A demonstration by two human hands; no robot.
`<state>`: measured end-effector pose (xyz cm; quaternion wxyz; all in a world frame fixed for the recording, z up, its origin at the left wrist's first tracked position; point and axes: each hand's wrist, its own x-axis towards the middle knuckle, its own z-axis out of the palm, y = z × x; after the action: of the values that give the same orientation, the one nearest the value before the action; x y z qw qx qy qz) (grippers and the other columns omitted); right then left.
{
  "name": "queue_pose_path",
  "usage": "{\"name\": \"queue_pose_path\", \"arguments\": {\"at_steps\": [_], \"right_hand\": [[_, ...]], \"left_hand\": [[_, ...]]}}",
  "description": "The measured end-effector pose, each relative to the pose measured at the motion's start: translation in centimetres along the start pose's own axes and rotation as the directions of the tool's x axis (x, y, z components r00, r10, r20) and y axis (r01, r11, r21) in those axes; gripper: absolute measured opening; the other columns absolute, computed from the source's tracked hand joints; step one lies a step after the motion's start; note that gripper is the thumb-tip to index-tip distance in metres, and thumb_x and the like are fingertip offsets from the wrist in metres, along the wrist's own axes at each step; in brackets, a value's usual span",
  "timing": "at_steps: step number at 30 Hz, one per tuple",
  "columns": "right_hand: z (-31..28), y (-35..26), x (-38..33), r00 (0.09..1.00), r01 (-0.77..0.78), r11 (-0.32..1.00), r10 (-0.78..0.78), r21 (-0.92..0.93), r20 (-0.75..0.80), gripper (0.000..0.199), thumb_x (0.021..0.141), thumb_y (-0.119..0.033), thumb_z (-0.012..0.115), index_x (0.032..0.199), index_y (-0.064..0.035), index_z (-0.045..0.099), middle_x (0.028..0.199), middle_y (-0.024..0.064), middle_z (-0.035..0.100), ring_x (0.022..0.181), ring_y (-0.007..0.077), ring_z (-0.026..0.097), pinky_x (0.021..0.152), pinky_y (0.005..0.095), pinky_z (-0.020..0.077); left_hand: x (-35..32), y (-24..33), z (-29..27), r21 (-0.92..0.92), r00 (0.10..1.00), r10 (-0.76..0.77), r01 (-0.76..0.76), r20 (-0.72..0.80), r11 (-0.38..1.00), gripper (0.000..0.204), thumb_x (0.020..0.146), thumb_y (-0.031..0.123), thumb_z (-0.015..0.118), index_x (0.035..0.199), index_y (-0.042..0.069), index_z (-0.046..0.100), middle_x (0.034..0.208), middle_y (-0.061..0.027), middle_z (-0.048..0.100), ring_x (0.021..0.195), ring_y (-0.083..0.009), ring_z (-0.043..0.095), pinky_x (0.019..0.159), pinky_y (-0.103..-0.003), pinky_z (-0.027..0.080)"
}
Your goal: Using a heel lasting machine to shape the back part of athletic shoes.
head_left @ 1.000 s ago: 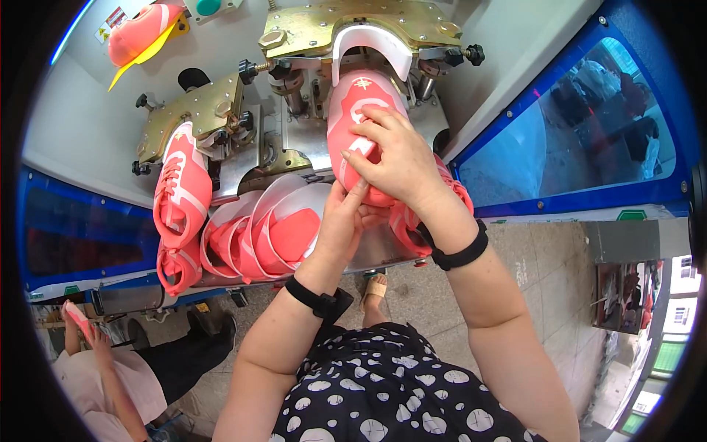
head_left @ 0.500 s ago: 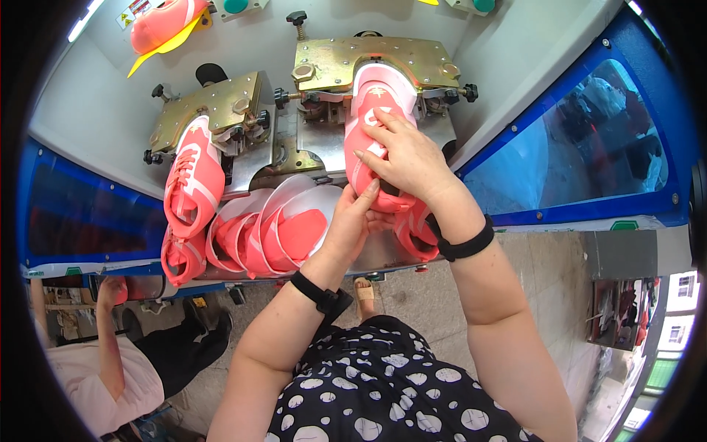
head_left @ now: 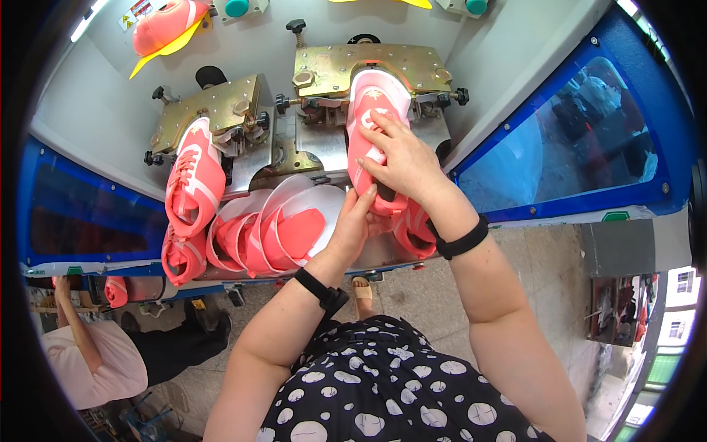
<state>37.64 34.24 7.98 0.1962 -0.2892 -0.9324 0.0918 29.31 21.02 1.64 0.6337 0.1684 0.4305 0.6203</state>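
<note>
A pink and white shoe upper point(head_left: 375, 94) points away from me, its toe against the brass-coloured clamp plate point(head_left: 368, 60) of the right-hand station. My left hand point(head_left: 352, 227) holds its heel end from below and the left, thumb on the side; the lower fingers are partly hidden. Over the upper's laced middle lies my right hand point(head_left: 407, 160), fingers spread across it and gripping its right side. Beneath the heel, another pink shoe point(head_left: 412, 230) is partly covered. On the left station, a laced pink shoe point(head_left: 194, 177) rests with its toe at a second brass-coloured plate point(head_left: 202, 110).
Several pink pieces with pale curved sheets point(head_left: 269, 232) lie nested between the stations. Another pink shoe point(head_left: 184, 256) sits at the front left. Above hangs a pink upper on a yellow form point(head_left: 171, 31). Blue-framed window panels point(head_left: 567, 140) flank the machine. A person point(head_left: 96, 361) works at lower left.
The view has shifted slightly. Both my hands keep hold of the same shoe upper with little movement. The person at lower left has moved an arm away from a pink piece.
</note>
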Motion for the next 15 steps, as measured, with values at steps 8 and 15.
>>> {"name": "queue_pose_path", "arguments": {"at_steps": [8, 15], "right_hand": [[-1.1, -2.0, 0.7, 0.988, -0.100, 0.991, 0.109, -0.088, 0.111, 0.052, 0.082, -0.041, 0.064, 0.127, -0.0171, 0.060, 0.143, 0.0082, 0.047, 0.132, 0.0264, 0.045, 0.106, 0.0420, 0.0406], [6.1, -13.5, -4.6, 0.987, 0.127, 0.984, -0.112, 0.121, -0.119, 0.022, 0.084, -0.029, 0.065, 0.079, -0.0072, 0.064, 0.088, 0.0117, 0.058, 0.084, 0.0284, 0.061, 0.069, 0.0378, 0.0516]], "left_hand": [[-1.9, 1.0, -1.2, 0.024, 0.999, 0.014, -0.015, 0.033, 1.000, 0.050, 0.097, 0.036, 0.056, 0.135, 0.009, 0.038, 0.115, -0.0134, 0.062, 0.094, -0.0248, 0.067, 0.077, -0.037, 0.056], [-13.9, 1.9, -11.9, 0.622, 0.979, -0.186, 0.199, -0.087, 0.757, 0.038, 0.096, 0.035, 0.056, 0.094, 0.000, 0.070, 0.060, -0.0016, 0.061, 0.054, -0.0108, 0.061, 0.051, -0.024, 0.050]]}}
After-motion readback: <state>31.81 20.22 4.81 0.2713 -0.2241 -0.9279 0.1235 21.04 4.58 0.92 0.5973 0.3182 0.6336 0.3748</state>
